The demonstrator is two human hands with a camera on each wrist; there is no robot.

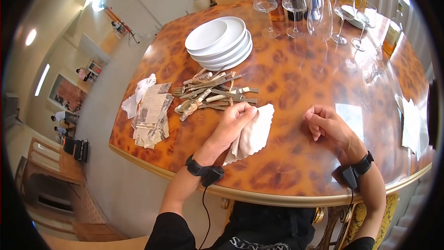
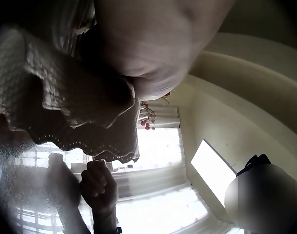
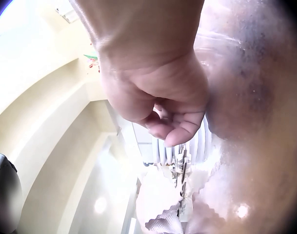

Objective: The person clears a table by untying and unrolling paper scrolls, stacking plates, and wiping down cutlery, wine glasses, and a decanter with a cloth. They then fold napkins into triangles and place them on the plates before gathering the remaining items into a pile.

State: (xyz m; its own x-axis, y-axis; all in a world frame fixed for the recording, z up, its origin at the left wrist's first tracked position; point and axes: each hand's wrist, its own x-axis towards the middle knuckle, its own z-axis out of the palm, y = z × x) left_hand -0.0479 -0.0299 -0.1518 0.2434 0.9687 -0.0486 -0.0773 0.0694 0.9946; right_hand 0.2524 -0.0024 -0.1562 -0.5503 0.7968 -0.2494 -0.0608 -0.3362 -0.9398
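My left hand [image 1: 231, 122] grips a white waffle-textured napkin [image 1: 255, 133] with a scalloped edge, which hangs from the fingers over the table's near side. In the left wrist view the napkin [image 2: 65, 92] drapes in folds beside the wrist. Just beyond that hand lies a pile of cutlery [image 1: 217, 90], with forks, knives and several wrapped handles. My right hand [image 1: 329, 124] is apart from it, low over the glossy table, fingers loosely curled with nothing in them. The right wrist view shows the same bent fingers [image 3: 180, 131].
A stack of white plates [image 1: 219, 41] stands behind the cutlery. Printed papers [image 1: 152, 115] and a crumpled white tissue [image 1: 138, 93] lie at left. Wine glasses [image 1: 294, 2], bottles and a glass decanter [image 1: 320, 18] are at the back. More white napkins [image 1: 410, 125] lie at the right edge.
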